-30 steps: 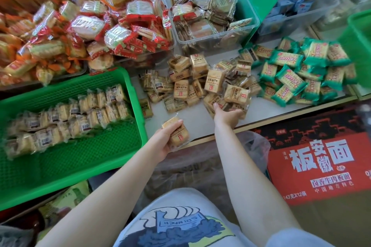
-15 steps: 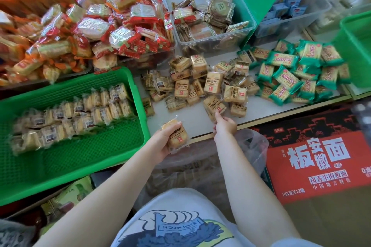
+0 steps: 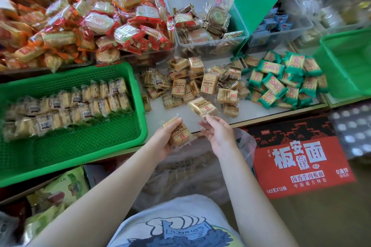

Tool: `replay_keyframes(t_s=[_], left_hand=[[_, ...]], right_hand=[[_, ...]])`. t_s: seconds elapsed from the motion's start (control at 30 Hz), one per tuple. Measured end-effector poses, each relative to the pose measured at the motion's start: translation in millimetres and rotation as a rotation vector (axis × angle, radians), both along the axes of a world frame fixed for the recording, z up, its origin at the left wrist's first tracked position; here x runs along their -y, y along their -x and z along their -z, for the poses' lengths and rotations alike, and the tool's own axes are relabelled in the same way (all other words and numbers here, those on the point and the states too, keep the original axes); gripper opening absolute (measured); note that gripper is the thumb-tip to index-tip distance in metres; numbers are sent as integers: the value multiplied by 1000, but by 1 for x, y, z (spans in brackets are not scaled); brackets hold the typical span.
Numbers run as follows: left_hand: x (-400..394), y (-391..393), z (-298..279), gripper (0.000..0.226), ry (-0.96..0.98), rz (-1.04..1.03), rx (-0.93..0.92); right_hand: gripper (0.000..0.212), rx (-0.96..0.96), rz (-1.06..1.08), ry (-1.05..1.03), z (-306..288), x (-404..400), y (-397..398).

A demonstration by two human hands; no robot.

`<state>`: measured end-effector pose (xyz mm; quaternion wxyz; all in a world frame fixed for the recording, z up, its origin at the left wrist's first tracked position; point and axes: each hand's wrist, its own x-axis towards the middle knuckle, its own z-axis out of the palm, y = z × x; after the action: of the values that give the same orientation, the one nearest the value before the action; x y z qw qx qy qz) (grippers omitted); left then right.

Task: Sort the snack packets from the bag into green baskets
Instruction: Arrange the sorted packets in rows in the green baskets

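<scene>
My left hand [image 3: 164, 138] grips a tan snack packet [image 3: 179, 133] just off the shelf's front edge. My right hand [image 3: 217, 135] pinches the corner of a second tan packet [image 3: 201, 107], lifted slightly above the shelf. A pile of the same tan packets [image 3: 200, 84] lies on the white shelf behind it. To the left, a green basket [image 3: 80, 144] holds two rows of these packets [image 3: 66, 106]. A heap of green-wrapped packets [image 3: 281, 82] lies to the right. A clear plastic bag [image 3: 190, 172] sits below my hands.
Clear bins hold red-wrapped snacks [image 3: 124, 30] and brown packets [image 3: 202, 26] at the back. A second green basket [image 3: 349, 62] stands at the far right. A red noodle carton [image 3: 301, 164] sits on the floor to the right.
My right hand has picked a tan packet from the pile and drawn it back toward me. My left hand still holds its packet, nearly in the same place.
</scene>
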<state>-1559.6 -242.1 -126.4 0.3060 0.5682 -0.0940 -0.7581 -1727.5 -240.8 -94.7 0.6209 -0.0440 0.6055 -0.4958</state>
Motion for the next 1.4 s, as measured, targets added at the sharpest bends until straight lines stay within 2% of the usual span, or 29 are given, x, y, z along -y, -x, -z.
replay_keyframes(t_s=[0.1, 0.2, 0.37, 0.43, 0.5, 0.57, 0.63, 0.7, 0.77, 0.8, 0.87, 0.9, 0.97, 1.03, 1.07, 1.13, 1.2, 1.23, 1.3, 1.4], left_hand=[[-1, -4, -21, 66, 92, -63, -69], [3, -23, -44, 72, 206, -159, -118], [-6, -84, -61, 97, 326, -313, -65], [-17, -109, -60, 100, 367, -404, -59], [-28, -134, -59, 92, 389, -510, -76], [-39, -162, -55, 66, 418, -611, -126], [-50, -187, -52, 51, 440, -667, -142], [-61, -212, -47, 48, 458, -695, -86], [-70, -232, -40, 49, 485, -681, -30], [-73, -238, -37, 61, 482, -671, -14], [-76, -244, -37, 90, 439, -654, -3], [-76, -244, -39, 96, 422, -647, 5], [-76, -245, -40, 93, 403, -680, 20], [-80, -258, -37, 94, 373, -774, -6], [-85, -267, -35, 94, 367, -830, -16], [-93, -287, -26, 93, 358, -901, -1], [-98, -304, -16, 96, 350, -924, 12], [-99, -309, -14, 97, 344, -916, 35], [-100, -322, -14, 99, 321, -844, 186], [-112, -344, -18, 82, 417, -588, 791]], right_hand=[[7, -39, -134, 154, -37, -10, -20], [8, -185, -341, 300, -64, -16, -51], [12, -369, -570, 389, -75, -23, -119], [16, -455, -643, 449, -72, -26, -151], [21, -618, -763, 511, -68, -31, -181], [19, -764, -964, 538, -72, -38, -206], [24, -797, -1103, 510, -77, -39, -219], [35, -787, -1072, 468, -81, -31, -225], [29, -750, -1002, 427, -83, -20, -236], [26, -705, -1011, 416, -84, -17, -245], [46, -563, -1103, 436, -78, -19, -272], [59, -475, -1151, 451, -75, -23, -289], [75, -391, -1221, 470, -65, -31, -320], [75, -405, -1275, 448, -55, -33, -341], [75, -422, -1295, 405, -50, -32, -348], [94, -410, -1331, 261, -42, -33, -360], [113, -253, -1306, 108, -30, -38, -373], [112, -183, -1266, 67, -24, -42, -380], [92, -134, -1185, 57, -13, -41, -392], [74, -198, -1139, 50, -3, -24, -408]])
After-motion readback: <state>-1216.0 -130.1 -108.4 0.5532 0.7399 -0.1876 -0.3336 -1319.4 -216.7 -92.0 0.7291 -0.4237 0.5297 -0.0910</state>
